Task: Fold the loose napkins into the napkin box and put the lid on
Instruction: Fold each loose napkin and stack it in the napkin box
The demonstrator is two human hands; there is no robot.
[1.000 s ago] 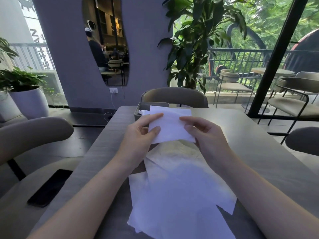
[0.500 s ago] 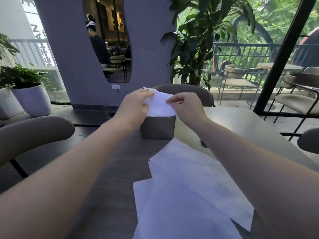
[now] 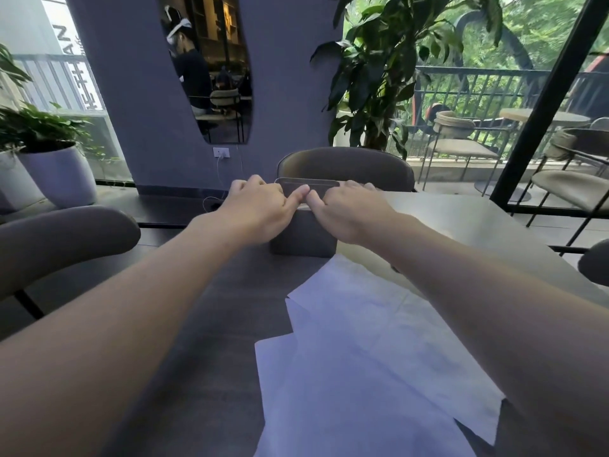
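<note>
At the table's [image 3: 461,222] far edge, toward 12 o'clock, sits the box [image 3: 301,237], a dark grey open-topped holder, with both hands on its top. Left hand [image 3: 255,211] covers the box's 9 o'clock end, fingers curled over the rim and down out of sight; right hand [image 3: 351,211] does likewise at the 3 o'clock end. Both thumbs point inward and almost meet over the near rim, at its middle. Whether the fingers are pinching a napkin or only pressing down cannot be told, as they hide the inside of the box. Between the hands, the far wall of the box shows as a thin rounded rim.

Loose napkins [image 3: 372,364] lie flat on the table at 6 o'clock from the box, white sheets overlapping one another, the farthest corner just short of the box's near wall. They run off the bottom edge of the view. Both forearms reach out over the table, the right one passing above the napkins' 3 o'clock side.

A chair [image 3: 346,166] stands beyond the box at 12 o'clock.
</note>
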